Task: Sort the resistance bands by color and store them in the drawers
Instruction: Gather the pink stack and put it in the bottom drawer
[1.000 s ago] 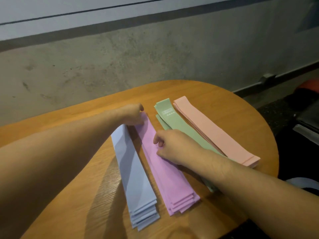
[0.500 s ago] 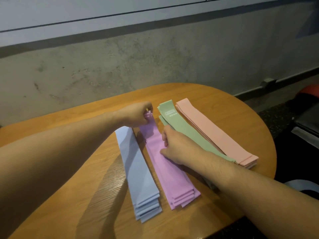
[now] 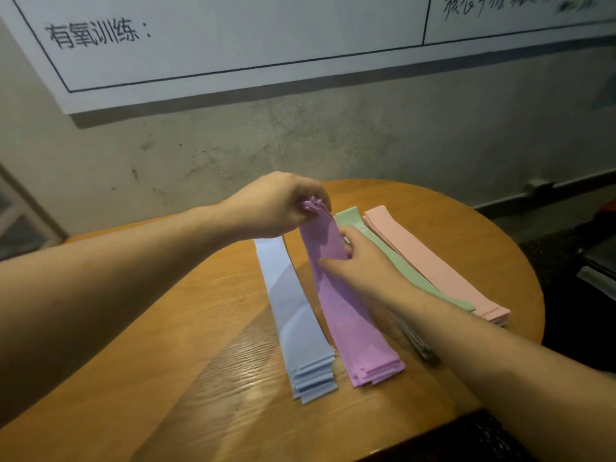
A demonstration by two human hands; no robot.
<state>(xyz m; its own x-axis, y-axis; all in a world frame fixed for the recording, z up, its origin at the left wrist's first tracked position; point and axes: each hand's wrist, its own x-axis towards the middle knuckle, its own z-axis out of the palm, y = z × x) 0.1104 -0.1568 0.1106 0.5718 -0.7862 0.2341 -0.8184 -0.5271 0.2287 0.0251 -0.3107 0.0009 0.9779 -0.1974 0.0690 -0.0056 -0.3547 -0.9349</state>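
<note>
Four stacks of resistance bands lie side by side on a round wooden table (image 3: 200,328): blue bands (image 3: 293,308), purple bands (image 3: 346,315), green bands (image 3: 383,248) and pink bands (image 3: 430,261). My left hand (image 3: 273,208) grips the bunched far end of the purple bands and lifts it off the table. My right hand (image 3: 360,258) holds the purple stack a little nearer to me, thumb on its left side and fingers round its right edge. My right forearm covers part of the green stack. No drawers are in view.
A grey concrete wall (image 3: 333,141) rises just behind the table, with a white board (image 3: 233,38) bearing writing above it. Dark floor and dim objects (image 3: 596,261) lie beyond the table's right edge.
My left hand has gathered the far end of the purple bands and raised it. My right hand slid up the stack toward that end. The camera tilted upward.
</note>
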